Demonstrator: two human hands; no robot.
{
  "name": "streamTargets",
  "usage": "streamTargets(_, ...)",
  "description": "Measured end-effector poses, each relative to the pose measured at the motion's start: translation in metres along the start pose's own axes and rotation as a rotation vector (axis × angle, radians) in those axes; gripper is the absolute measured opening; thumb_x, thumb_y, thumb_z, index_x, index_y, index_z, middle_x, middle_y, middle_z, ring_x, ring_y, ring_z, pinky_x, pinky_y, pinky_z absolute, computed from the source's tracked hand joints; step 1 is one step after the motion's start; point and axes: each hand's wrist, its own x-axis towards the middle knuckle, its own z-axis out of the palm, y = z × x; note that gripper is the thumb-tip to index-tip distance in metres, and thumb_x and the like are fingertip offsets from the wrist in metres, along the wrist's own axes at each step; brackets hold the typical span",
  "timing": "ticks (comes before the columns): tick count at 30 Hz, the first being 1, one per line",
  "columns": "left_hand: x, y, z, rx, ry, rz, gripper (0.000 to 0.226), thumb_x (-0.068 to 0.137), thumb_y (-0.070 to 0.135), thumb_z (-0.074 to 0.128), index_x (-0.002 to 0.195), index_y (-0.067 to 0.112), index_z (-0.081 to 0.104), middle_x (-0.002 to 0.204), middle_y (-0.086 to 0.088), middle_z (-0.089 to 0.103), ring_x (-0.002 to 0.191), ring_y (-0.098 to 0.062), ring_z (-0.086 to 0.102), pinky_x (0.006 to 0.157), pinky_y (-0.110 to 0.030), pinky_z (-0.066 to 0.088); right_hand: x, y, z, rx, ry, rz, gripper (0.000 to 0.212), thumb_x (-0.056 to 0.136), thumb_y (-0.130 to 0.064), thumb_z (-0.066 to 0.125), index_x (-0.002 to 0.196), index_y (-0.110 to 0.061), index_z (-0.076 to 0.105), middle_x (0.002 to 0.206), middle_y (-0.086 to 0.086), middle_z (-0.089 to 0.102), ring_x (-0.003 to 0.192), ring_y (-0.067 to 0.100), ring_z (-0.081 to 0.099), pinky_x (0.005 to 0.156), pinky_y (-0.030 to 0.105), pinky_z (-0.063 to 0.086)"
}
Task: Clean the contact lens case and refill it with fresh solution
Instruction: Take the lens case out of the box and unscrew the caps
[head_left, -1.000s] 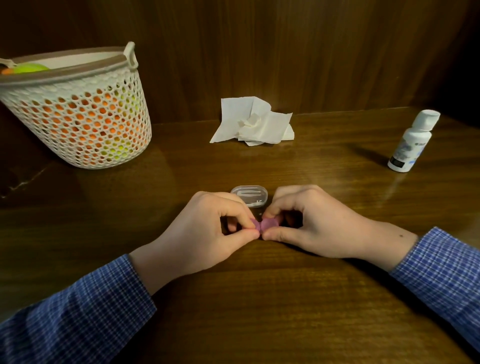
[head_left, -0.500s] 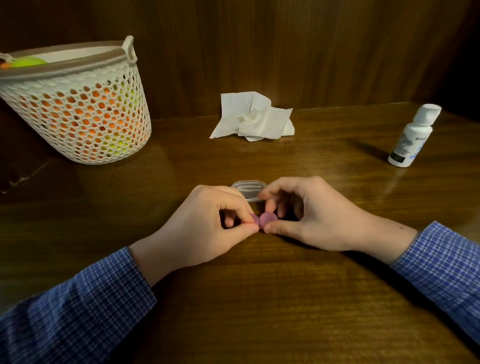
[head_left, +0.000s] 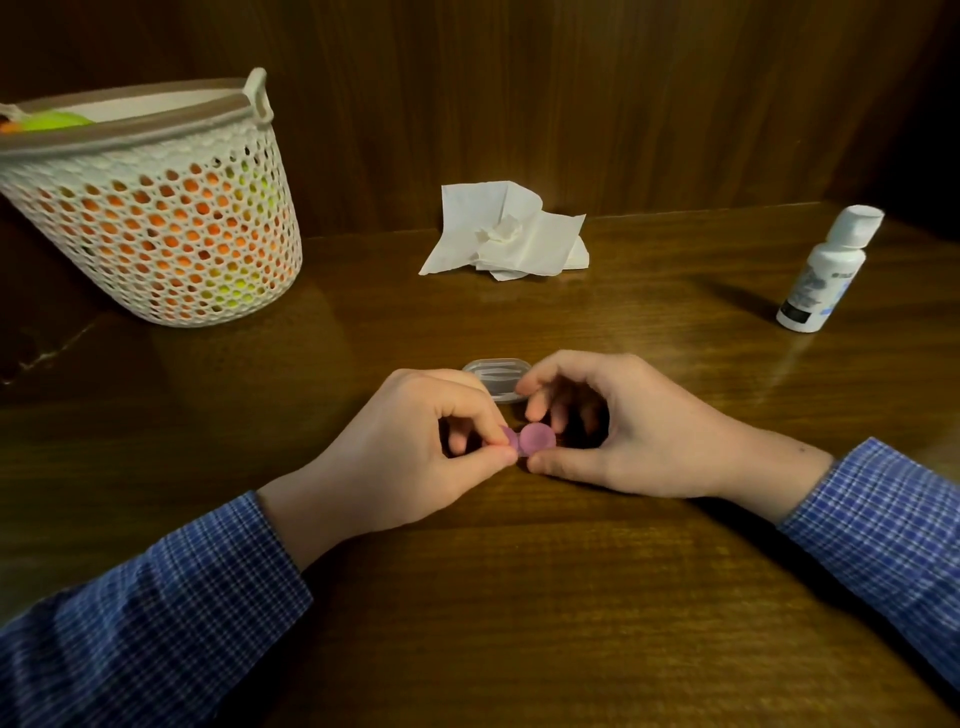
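Note:
A small pink contact lens case (head_left: 532, 439) sits low over the wooden table (head_left: 519, 597) between both hands. My left hand (head_left: 415, 452) pinches its left end between thumb and forefinger. My right hand (head_left: 618, 426) holds the right end, thumb under the round pink cap and fingers curled above it. A clear plastic lid (head_left: 496, 378) lies just behind the hands, partly hidden by my fingers. The white solution bottle (head_left: 823, 270) stands upright, cap on, at the far right.
Crumpled white tissue (head_left: 509, 236) lies at the back centre against the wooden wall. A white perforated basket (head_left: 156, 218) with orange and green contents stands at the back left.
My right fingers have lifted off the pink cap, so its round face shows more. The left hand keeps the same pinch. The view has tilted slightly.

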Motion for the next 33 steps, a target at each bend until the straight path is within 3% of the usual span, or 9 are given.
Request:
streamTargets(5, 0.0001, 0.0001, -0.0006, -0.002, -0.009, -0.005, 0.008, 0.084, 0.029, 0.077, 0.088, 0.024, 0.081, 0.089, 0.007, 0.073, 0.077, -0.018, 0.067, 0.063, -0.033, 0.056, 0.0009, -0.0006, 0.0015, 0.025, 0.027, -0.003, 0.050, 0.077, -0.030, 0.088, 0.121, -0.026, 0.063, 0.094, -0.013, 0.073, 0.086, 0.009, 0.070, 0.076, 0.029, 0.060)
streamTargets(10, -0.0002, -0.0004, -0.0001, -0.010, -0.010, -0.010, 0.006, 0.084, 0.028, 0.078, 0.087, 0.024, 0.080, 0.089, 0.008, 0.073, 0.077, -0.018, 0.068, 0.064, -0.034, 0.056, 0.0027, -0.0001, -0.0020, 0.079, -0.041, -0.003, 0.049, 0.081, -0.017, 0.086, 0.123, -0.022, 0.061, 0.097, -0.010, 0.075, 0.089, 0.014, 0.072, 0.075, 0.016, 0.053)
streamTargets(15, 0.0001, 0.0003, 0.0001, -0.008, -0.017, -0.005, 0.006, 0.084, 0.029, 0.078, 0.087, 0.024, 0.080, 0.088, 0.008, 0.073, 0.077, -0.017, 0.067, 0.063, -0.031, 0.056, 0.0024, -0.0011, -0.0050, 0.085, -0.083, -0.005, 0.047, 0.083, -0.013, 0.084, 0.124, -0.021, 0.060, 0.101, -0.010, 0.075, 0.093, 0.014, 0.070, 0.077, 0.013, 0.051)
streamTargets(19, 0.0000, 0.0006, -0.0008, 0.003, -0.019, -0.007, 0.008, 0.083, 0.030, 0.077, 0.088, 0.024, 0.080, 0.088, 0.008, 0.073, 0.077, -0.017, 0.067, 0.063, -0.030, 0.055, 0.0010, -0.0019, -0.0037, 0.075, -0.082, -0.002, 0.051, 0.084, -0.015, 0.083, 0.129, -0.021, 0.058, 0.102, -0.009, 0.074, 0.095, 0.012, 0.070, 0.079, 0.018, 0.054)
streamTargets(23, 0.0001, 0.0025, -0.0013, 0.011, -0.010, -0.009, 0.008, 0.083, 0.028, 0.078, 0.088, 0.023, 0.081, 0.087, 0.008, 0.073, 0.075, -0.017, 0.066, 0.060, -0.018, 0.051, 0.0008, -0.0045, 0.0018, 0.015, 0.016, -0.001, 0.056, 0.076, -0.029, 0.090, 0.125, -0.023, 0.062, 0.096, -0.010, 0.072, 0.089, 0.009, 0.070, 0.078, 0.026, 0.059)
streamTargets(26, 0.0005, 0.0026, -0.0015, 0.014, -0.018, -0.013, 0.007, 0.083, 0.028, 0.078, 0.088, 0.023, 0.081, 0.088, 0.007, 0.073, 0.075, -0.017, 0.066, 0.059, -0.013, 0.049, 0.0017, -0.0040, 0.0018, 0.064, 0.027, 0.016, 0.054, 0.075, -0.024, 0.090, 0.121, -0.020, 0.063, 0.092, -0.006, 0.075, 0.085, 0.012, 0.072, 0.080, 0.033, 0.060)
streamTargets(31, 0.0003, 0.0027, -0.0006, 0.004, -0.024, -0.006, 0.007, 0.084, 0.026, 0.079, 0.088, 0.022, 0.081, 0.088, 0.004, 0.073, 0.074, -0.017, 0.065, 0.059, -0.011, 0.046, 0.0017, -0.0033, -0.0026, 0.092, -0.041, 0.023, 0.051, 0.079, -0.016, 0.087, 0.123, -0.019, 0.061, 0.097, -0.007, 0.077, 0.089, 0.012, 0.073, 0.081, 0.021, 0.057)
streamTargets(33, 0.0004, 0.0026, 0.0002, 0.003, -0.025, 0.000, 0.007, 0.084, 0.027, 0.079, 0.088, 0.022, 0.081, 0.088, 0.004, 0.073, 0.074, -0.018, 0.066, 0.060, -0.016, 0.050, 0.0013, -0.0036, -0.0049, 0.100, -0.055, 0.024, 0.050, 0.080, -0.014, 0.086, 0.123, -0.018, 0.061, 0.098, -0.007, 0.077, 0.090, 0.012, 0.073, 0.081, 0.019, 0.055)
